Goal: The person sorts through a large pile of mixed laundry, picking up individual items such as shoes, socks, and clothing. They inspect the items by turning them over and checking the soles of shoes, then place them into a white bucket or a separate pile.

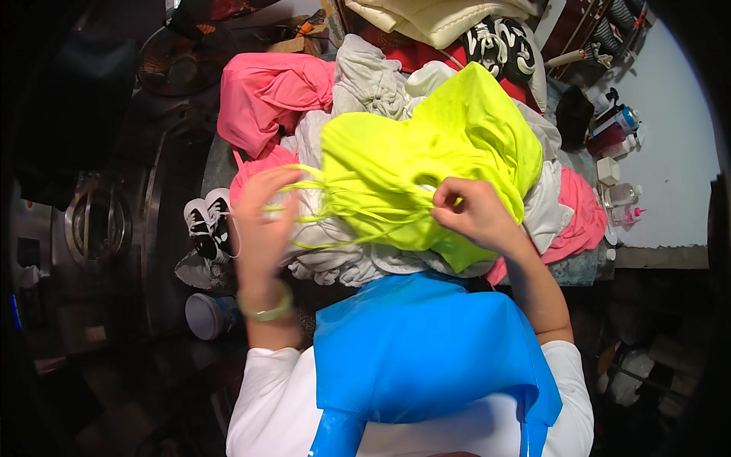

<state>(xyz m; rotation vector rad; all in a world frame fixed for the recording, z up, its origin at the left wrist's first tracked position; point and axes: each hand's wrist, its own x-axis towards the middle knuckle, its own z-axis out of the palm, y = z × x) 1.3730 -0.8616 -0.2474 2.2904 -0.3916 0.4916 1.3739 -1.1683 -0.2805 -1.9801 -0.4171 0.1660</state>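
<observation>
A neon-yellow garment (pixel 400 165) with long thin cords lies on a heap of clothes before me. My right hand (pixel 471 211) pinches its fabric between thumb and fingertips, beside a round opening at the garment's middle. My left hand (pixel 265 208) is blurred, at the heap's left side. Several yellow cords (pixel 311 185) run leftward from bunched fabric to this hand, and the blur hides whether the fingers grip them. A pale green bangle (pixel 268 305) circles my left wrist. Under the yellow garment are light grey clothes (pixel 365 74) and pink clothes (pixel 274 97).
Black-and-white shoes (pixel 208 223) stand left of the heap, above a white bucket (pixel 208 316). Another pair of shoes (pixel 499 48) lies at the back beside a cream padded cloth (pixel 440 17). Bottles (pixel 622 194) line the right side. A blue apron (pixel 422 348) covers my front.
</observation>
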